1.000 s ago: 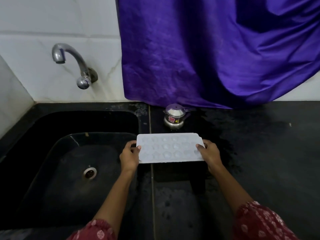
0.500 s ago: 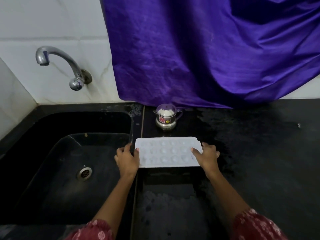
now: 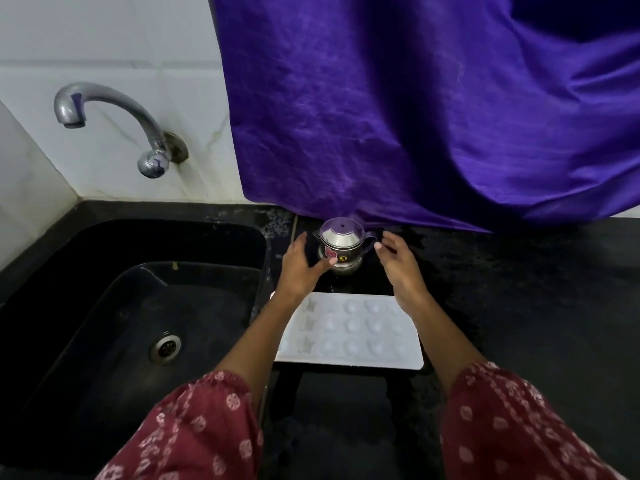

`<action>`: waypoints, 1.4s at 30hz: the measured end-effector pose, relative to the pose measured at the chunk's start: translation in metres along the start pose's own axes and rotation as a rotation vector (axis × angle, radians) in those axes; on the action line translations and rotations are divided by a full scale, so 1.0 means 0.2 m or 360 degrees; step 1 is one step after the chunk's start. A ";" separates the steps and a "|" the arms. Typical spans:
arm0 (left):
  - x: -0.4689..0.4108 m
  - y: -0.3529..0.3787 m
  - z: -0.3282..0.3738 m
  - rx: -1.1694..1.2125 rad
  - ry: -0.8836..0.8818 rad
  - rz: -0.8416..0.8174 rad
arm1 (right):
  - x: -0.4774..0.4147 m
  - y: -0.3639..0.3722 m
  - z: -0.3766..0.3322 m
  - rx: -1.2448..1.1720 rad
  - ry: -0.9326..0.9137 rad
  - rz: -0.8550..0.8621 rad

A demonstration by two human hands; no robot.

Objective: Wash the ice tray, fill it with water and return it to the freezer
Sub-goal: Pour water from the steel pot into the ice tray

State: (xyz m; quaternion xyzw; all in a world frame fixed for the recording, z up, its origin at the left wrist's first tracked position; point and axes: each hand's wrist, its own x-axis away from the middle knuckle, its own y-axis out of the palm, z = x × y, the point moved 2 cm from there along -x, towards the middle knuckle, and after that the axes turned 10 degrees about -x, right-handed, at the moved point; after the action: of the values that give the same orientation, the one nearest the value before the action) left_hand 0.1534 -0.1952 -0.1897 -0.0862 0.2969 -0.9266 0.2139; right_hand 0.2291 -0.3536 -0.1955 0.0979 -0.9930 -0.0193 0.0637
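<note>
The white ice tray (image 3: 349,330) lies flat on the black counter (image 3: 536,306), just right of the sink (image 3: 86,323) and near the person. Neither hand holds it. Its pockets face up, mostly round, with a few star shapes at the left end. From here I cannot tell whether there is any water in them.

Both arms reach out over the tray towards a small steel pot (image 3: 341,244) that stands upright farther back on the counter, just beyond the tray's far edge. The left hand (image 3: 301,268) is on the pot's left, fingers loose and spread, gripping nothing. Its thumb points right across the front of the pot's belly and may be touching it, though the dim light makes that hard to judge. The right hand (image 3: 398,268) is on the pot's right side, next to the handle, fingers likewise relaxed and parted, holding nothing and apart from the metal. The left forearm crosses the tray's left end, and the right wrist is above its far right corner. Both sleeves are dark red with a pale print.

The sink is black, with a round metal drain (image 3: 165,348) in its floor. A curved steel tap (image 3: 114,123) sticks out of the white tiled wall (image 3: 121,39) above it. A purple cloth (image 3: 415,116) hangs over the wall to the right, its hem just behind the pot.
</note>
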 end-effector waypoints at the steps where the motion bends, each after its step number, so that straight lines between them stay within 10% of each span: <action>1: -0.03 0.01 0.00 0.0035 -0.0015 -0.0017 | -0.03 0.00 0.01 -0.0051 0.0042 -0.0017; 24: -0.07 0.03 0.09 0.0562 0.0048 0.0121 | -0.08 0.01 -0.04 -0.0306 -0.0269 -0.0119; 42: 0.38 0.06 0.21 0.0249 0.0371 -0.0413 | 0.40 -0.25 -0.21 -0.0720 -0.0686 0.0511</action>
State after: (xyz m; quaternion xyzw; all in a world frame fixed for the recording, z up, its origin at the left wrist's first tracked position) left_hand 0.1019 -0.2599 -0.1607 0.0011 0.2333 -0.9704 0.0628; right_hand 0.1669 -0.4196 -0.1468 -0.0826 -0.9569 -0.2489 -0.1251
